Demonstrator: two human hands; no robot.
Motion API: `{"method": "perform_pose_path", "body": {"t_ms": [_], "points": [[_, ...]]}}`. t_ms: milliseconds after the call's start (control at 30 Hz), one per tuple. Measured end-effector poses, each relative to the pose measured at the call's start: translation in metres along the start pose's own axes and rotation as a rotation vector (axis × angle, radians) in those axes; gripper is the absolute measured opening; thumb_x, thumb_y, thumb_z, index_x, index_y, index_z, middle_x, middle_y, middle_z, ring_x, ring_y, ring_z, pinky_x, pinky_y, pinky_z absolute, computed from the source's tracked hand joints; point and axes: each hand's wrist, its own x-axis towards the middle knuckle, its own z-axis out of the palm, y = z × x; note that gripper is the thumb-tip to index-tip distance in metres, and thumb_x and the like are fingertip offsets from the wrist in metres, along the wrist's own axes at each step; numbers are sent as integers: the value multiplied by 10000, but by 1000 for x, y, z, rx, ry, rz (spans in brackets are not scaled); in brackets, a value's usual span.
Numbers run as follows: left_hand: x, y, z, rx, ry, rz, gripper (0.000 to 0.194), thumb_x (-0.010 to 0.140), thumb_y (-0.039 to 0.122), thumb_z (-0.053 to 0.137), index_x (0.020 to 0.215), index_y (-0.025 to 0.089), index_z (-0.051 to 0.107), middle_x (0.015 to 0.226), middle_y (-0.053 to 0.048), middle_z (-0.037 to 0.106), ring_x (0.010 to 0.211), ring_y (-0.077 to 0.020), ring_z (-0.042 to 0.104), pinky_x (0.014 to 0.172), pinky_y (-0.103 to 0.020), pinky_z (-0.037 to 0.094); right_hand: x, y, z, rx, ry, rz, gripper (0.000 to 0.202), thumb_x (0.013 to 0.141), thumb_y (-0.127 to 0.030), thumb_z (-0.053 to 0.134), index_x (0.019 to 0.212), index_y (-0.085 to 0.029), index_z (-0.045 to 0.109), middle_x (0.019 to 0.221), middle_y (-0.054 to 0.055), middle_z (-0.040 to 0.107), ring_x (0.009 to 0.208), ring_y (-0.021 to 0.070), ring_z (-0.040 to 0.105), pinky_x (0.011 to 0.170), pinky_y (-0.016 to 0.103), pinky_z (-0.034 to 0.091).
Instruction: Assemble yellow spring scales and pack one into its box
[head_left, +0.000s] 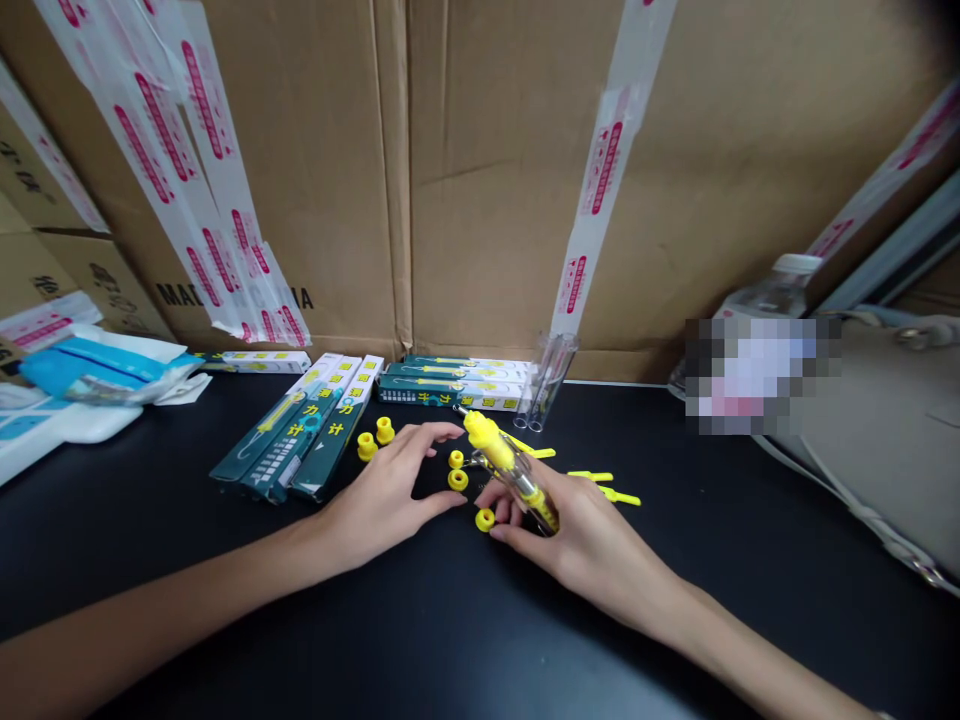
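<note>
My right hand (577, 525) is closed around a tubular spring scale (499, 450) with a yellow top and a clear barrel. Its upper end, with a small metal ring, tilts up and to the left. The thumb and fingertips of that hand are at a yellow cap (485, 520); whether they pinch it I cannot tell. My left hand (386, 490) is open, fingers curved and thumb apart, with nothing in it. Between the hands lie a yellow ring-shaped cap (457, 481) and a smaller yellow piece (456, 459). More yellow caps (367, 447) stand behind my left hand.
Yellow strips (615, 496) lie right of my right hand. Clear tubes (545, 385) stand behind it, beside stacked spring scale boxes (454, 383). More boxes (300, 430) lie at left. A wipes packet (109, 365), bottle (780, 290) and bag (870, 430) flank them; cardboard cartons (495, 200) wall the back.
</note>
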Motion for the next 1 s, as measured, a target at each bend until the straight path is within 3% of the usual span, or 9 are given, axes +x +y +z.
{"method": "perform_pose_path", "body": {"t_ms": [167,267,400,700,800,867,933,1000], "points": [[8,-3,10,-22,-24,48,530,874,216,747,1322,262,468,1263,-57,615,1138,-237,637,1020,-444,520,-1,0,-10,40,50,4,192,837,-120,646,1003,-213,625,807,-14,703,672,154,670,683,268,548],[11,-5,11,-28,-27,60,434,912,168,690,1285,246,483,1232,-55,631,1145,-218,636,1025,-431,519,-1,1,-14,47,68,15,125,843,-148,636,942,-219,612,856,7,720,677,163,670,674,280,553],[10,-6,11,-4,-8,59,396,928,158,666,1271,240,487,1213,-46,635,1125,-212,640,1020,-411,520,-2,1,-10,-32,18,17,111,831,-133,648,836,-230,595,801,-13,719,650,160,663,642,270,531],[-2,-9,4,89,59,56,396,954,149,596,1323,221,473,1242,-71,617,1155,-244,620,1038,-427,501,-1,1,-1,34,-27,9,166,830,-104,653,957,-211,639,948,18,774,796,175,738,760,281,571],[-7,2,-7,102,115,119,378,966,141,560,1329,214,483,1323,-88,580,1229,-238,571,1089,-423,456,0,1,-7,40,-2,6,118,867,-159,656,968,-220,656,976,17,786,838,184,749,799,289,564],[-16,18,-13,98,179,280,254,971,109,528,1203,201,572,1205,-76,646,1183,-220,596,1075,-394,463,0,0,-13,27,30,28,43,900,-237,654,939,-222,662,942,18,789,827,198,744,779,298,560],[-29,37,-12,48,128,356,243,961,89,513,1152,208,606,1117,-59,694,1135,-198,625,1052,-344,486,0,-1,-20,29,76,68,116,911,-334,660,912,-218,656,902,30,787,801,215,734,730,308,559],[-44,54,-3,62,-9,313,344,941,175,550,1286,178,553,1267,-105,676,1228,-232,596,1071,-346,493,-1,-1,-26,67,121,100,199,906,-408,659,882,-212,634,886,49,785,798,231,732,710,322,565]]}}
